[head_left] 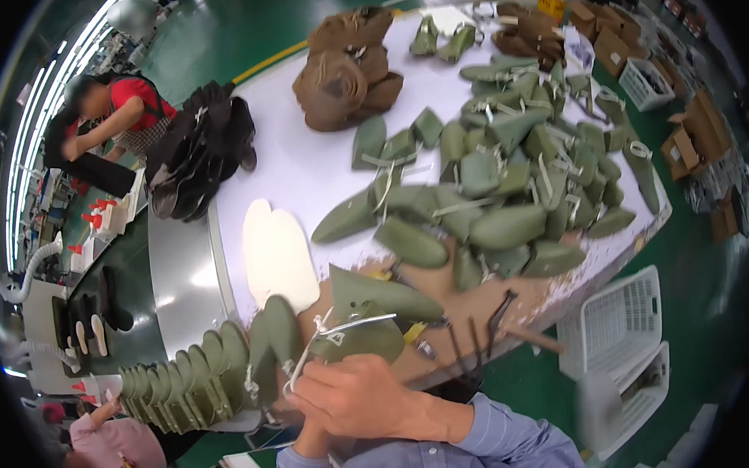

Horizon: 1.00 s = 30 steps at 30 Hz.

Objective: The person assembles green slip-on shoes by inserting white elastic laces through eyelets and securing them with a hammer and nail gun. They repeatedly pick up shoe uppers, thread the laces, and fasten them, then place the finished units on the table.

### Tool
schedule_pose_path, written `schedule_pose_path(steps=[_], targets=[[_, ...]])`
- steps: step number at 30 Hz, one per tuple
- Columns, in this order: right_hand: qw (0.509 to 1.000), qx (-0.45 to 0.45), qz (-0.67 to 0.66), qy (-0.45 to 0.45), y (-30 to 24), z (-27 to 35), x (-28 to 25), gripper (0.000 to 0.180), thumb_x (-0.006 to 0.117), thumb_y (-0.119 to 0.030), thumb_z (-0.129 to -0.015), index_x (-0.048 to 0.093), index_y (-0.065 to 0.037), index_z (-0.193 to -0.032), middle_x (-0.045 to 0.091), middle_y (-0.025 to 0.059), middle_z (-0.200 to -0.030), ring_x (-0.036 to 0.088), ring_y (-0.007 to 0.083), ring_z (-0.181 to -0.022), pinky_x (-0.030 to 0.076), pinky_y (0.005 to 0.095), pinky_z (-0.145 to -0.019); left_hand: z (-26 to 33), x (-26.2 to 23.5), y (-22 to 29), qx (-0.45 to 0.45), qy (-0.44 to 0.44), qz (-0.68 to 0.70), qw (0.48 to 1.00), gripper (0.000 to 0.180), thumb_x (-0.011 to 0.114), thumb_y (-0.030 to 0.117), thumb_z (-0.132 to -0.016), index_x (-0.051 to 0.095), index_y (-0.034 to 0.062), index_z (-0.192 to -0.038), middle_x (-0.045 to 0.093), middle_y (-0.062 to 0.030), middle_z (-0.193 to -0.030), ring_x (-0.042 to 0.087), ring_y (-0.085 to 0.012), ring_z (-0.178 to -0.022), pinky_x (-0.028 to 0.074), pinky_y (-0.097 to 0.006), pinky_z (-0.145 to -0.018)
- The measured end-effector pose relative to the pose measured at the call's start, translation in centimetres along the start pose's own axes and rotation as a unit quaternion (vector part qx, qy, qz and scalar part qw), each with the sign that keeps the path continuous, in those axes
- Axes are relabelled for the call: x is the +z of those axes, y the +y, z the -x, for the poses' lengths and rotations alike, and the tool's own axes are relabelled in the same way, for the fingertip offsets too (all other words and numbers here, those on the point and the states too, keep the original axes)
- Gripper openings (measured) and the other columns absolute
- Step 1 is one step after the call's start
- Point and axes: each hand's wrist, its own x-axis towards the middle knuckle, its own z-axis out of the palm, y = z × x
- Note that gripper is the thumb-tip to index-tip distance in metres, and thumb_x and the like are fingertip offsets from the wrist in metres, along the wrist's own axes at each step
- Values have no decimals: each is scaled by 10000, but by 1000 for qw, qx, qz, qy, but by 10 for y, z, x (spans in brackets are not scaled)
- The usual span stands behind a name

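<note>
At the near table edge, my right hand (pixel 362 396) is closed and crosses over my left hand (pixel 311 432), hiding most of its fingers. A white cord (pixel 295 369) runs from the closed fingers up to a green shoe last (pixel 367 340) just in front of them. That last lies against another green shoe last (pixel 386 297), its broad end to the left. To the left of my hands, several green lasts (pixel 216 369) stand in a tight row. What the left fingers grip is hidden.
Many corded green lasts (pixel 510 227) are heaped at right. White insoles (pixel 278 256), brown shoe uppers (pixel 345 83) and dark uppers (pixel 201 150) lie farther off. Hand tools (pixel 485 326) rest at the near edge. White crates (pixel 616 323) stand right; a red-shirted person (pixel 131 111) works at left.
</note>
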Motion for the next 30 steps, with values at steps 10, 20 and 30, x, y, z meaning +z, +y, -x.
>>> schedule_pose_path(steps=[10, 20, 30], targets=[[979, 167, -40, 108, 17, 86, 158, 165, 670, -194, -935, 705, -33, -920, 685, 163, -895, 675, 383, -879, 539, 464, -780, 52, -47, -75, -61, -32, 144, 987, 609, 809, 189, -860, 457, 31, -1331, 606, -103, -1177, 613, -193, -1060, 530, -345, -877], [861, 501, -79, 45, 91, 148, 146, 430, 514, -352, -1056, 706, 10, -1184, 713, 241, -1147, 672, 377, -1099, 508, 415, -938, 56, -96, -81, -136, -215, 233, 939, 551, 808, 98, -814, 512, 53, -1277, 586, -94, -1141, 594, -191, -1046, 499, -318, -901], [818, 478, -164, 274, 47, 167, 118, 432, 619, -13, -943, 563, -11, -1371, 665, 184, -1169, 703, 250, -911, 552, 342, -820, 54, -59, -64, 144, -157, 32, 976, 532, 828, 110, -802, 569, 44, -1262, 515, -204, -1371, 504, -368, -1328, 411, -442, -1103]])
